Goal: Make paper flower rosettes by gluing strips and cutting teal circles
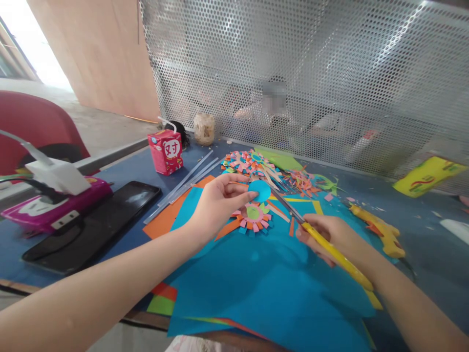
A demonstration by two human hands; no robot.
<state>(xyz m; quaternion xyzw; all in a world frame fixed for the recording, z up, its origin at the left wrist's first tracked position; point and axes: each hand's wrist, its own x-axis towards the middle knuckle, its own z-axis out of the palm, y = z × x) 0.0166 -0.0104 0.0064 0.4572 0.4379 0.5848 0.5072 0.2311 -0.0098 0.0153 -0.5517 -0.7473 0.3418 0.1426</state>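
Observation:
Between the thumb and fingers of my left hand [223, 198] is a small blue paper circle [259, 191]. My right hand [326, 234] is closed on a pair of scissors with yellow handles [330, 249]; their blades [287, 206] point up and left, with the tips close to the circle's right edge. Just below the circle lies a fringed paper flower [253, 218] in pink, orange and blue with a green centre. It rests on large blue paper sheets [264, 278]. A pile of fringed paper flowers [249, 162] sits behind my left hand.
A yellow glue gun [381, 230] lies to the right; glue sticks [186, 178], a red drink box [165, 152] and a jar [204, 129] are at the left. A phone [91, 227] lies beside a purple power strip [58, 200]. A perforated metal panel [311, 73] borders the back.

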